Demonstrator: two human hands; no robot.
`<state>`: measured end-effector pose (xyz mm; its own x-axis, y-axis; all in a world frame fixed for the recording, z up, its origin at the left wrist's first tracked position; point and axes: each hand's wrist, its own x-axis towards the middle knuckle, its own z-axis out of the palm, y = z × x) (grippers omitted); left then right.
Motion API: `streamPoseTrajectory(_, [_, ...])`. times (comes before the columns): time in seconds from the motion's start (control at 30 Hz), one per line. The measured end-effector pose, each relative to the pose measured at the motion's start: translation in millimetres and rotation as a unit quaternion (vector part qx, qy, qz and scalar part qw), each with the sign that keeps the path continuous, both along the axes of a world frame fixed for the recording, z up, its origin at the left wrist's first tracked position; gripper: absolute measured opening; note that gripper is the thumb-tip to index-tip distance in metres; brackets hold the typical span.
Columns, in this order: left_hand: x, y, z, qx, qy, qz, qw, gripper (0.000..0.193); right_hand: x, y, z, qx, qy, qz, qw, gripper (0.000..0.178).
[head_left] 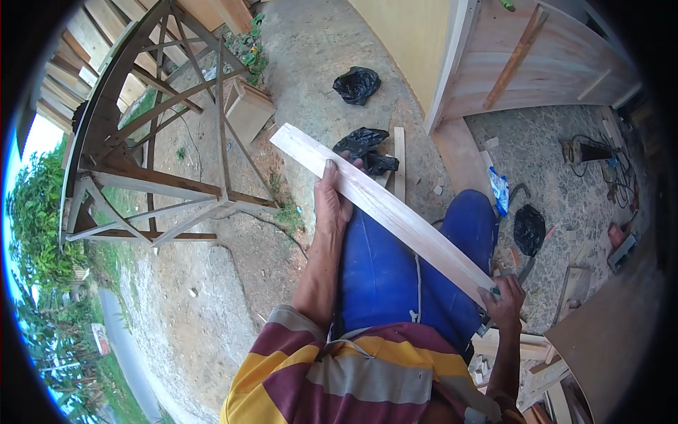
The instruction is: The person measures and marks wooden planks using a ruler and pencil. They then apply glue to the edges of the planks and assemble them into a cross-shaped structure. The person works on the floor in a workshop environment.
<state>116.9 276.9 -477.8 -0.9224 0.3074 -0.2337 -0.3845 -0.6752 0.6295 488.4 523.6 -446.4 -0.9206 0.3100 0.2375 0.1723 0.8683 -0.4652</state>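
A long, narrow, pale wooden board (pixel 399 218) lies slantwise across my lap, its far end up to the left and its near end down to the right. My left hand (pixel 333 189) is closed around it nearer the far end, thumb on top and fingertips showing past the other edge. At the near end, my right hand (pixel 504 299) is closed on the board's corner. A small green thing (pixel 496 290) shows by the right fingers; its kind is too small to tell. Blue trousers (pixel 378 265) show beneath the board.
A wooden trestle frame (pixel 152 177) stands to the left. Black plastic bags (pixel 357 85) and a wood strip (pixel 400 162) lie ahead. On the right are a large wooden panel (pixel 547 63), another black bag (pixel 529 230), cables (pixel 620 177) and wood offcuts (pixel 544 378).
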Motion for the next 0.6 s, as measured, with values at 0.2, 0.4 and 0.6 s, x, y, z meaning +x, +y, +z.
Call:
streamPoseTrajectory(0.2, [29, 15, 4, 0.023, -0.102, -0.033, 0.994, 0.050, -6, 5, 4, -0.139, -0.002, -0.034, 0.990, 0.027])
streamPoseTrajectory(0.4, [-42, 15, -16, -0.034, -0.106, 0.071, 0.991, 0.052, 4, 30, 30, -0.250, 0.040, -0.126, 0.959, 0.019])
streamPoseTrajectory(0.6, [-72, -14, -13, 0.082, 0.016, -0.007, 0.996, 0.048, 6, 28, 39, -0.252, 0.083, -0.140, 0.954, 0.020])
